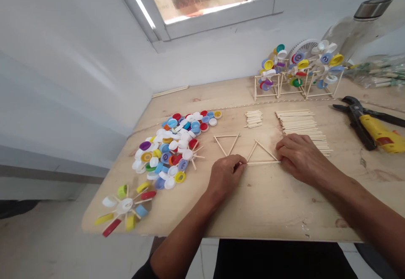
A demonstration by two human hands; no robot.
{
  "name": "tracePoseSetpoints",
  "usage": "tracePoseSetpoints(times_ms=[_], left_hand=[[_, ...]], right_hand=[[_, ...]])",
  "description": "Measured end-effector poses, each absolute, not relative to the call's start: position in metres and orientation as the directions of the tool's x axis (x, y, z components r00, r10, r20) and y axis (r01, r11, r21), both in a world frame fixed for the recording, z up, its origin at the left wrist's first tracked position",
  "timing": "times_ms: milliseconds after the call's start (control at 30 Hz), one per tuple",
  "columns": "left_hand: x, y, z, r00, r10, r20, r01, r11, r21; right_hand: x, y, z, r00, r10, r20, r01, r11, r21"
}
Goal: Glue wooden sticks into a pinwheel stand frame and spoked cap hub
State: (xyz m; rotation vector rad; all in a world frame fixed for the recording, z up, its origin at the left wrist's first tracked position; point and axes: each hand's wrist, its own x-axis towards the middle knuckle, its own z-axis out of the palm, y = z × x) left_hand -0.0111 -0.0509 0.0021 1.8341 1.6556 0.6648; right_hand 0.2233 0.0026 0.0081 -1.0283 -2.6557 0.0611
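- Left hand [225,177]: its fingers curl closed around the near corner where two loose triangles of thin pale wooden sticks [262,162] meet, seemingly pinching the sticks.
- Right hand [300,158]: its fingers lie over the right end of the near triangle's base stick, pressing on the plywood; whether they grip the stick, I cannot tell.
- Laid so far: one triangle with its point far, its base nearest the person, and beside it on the left a second with its point toward the near edge. Neither is raised; any binding at the corners is too small to tell.
- Remaining on the table: a broad row of loose sticks [300,123] right of the hands, and a small stack [253,118] farther back.
- Left of the hands: a heap of multicoloured plastic bottle caps [167,148], and near the table's left corner a wheel of caps on stick spokes [125,206].
- Far right: cap wheels in square stick frames [297,76], and a black-and-yellow plier-like tool [381,133] on the pale plywood table [268,211].
- Nothing lies over the triangles.
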Motion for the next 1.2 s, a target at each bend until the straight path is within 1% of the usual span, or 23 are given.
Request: tracePoseSetpoints(times_ms=[367,600,733,900,1200], left_hand=[[-0.0094,-0.0519,0.0023,0.112,0.994,0.019,0.735,-0.096,0.672],[-0.0093,-0.0508,0.0024,0.105,0.994,-0.025,0.74,-0.061,0.67],[-0.0099,-0.0509,0.0013,0.111,0.994,-0.025,0.743,-0.066,0.667],[-0.0095,-0.0515,0.0015,0.109,0.994,-0.008,0.749,-0.077,0.659],[-0.0113,-0.0502,0.0001,0.125,0.992,-0.024,0.75,-0.079,0.657]], right_hand=[[0.2278,0.0047,0.0082,-0.743,0.635,0.212,0.619,0.772,-0.142],[0.2297,0.004,0.0105,-0.753,0.632,0.184,0.612,0.775,-0.156],[0.2307,0.0039,0.0125,-0.766,0.62,0.172,0.599,0.784,-0.159],[0.2308,0.0046,0.0125,-0.771,0.612,0.175,0.597,0.791,-0.135],[0.2299,0.005,0.0107,-0.766,0.61,0.202,0.602,0.792,-0.106]])
